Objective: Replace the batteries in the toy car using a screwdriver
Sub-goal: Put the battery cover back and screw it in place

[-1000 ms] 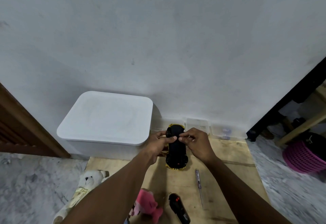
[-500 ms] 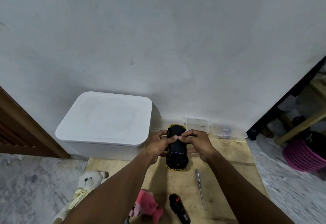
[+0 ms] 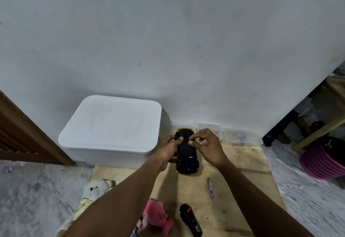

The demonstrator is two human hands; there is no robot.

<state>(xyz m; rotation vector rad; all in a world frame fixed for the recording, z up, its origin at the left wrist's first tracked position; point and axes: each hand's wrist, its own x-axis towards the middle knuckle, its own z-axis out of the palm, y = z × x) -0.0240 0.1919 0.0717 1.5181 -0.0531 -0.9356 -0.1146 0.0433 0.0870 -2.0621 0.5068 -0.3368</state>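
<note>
Where fingers point(image 3: 196, 137) pinch the toy car point(image 3: 186, 154), underside detail hidden.

No text, label or number can be read; a pale mark on the toy car point(image 3: 187, 159) is too small.

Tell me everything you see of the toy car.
The toy car lies upside down on the wooden board, lengthwise away from the person: black plastic-looking underside up, yellow bodywork at both ends. The left hand grips its left side near the far end; the right hand pinches at its underside with thumb and forefinger.
</note>
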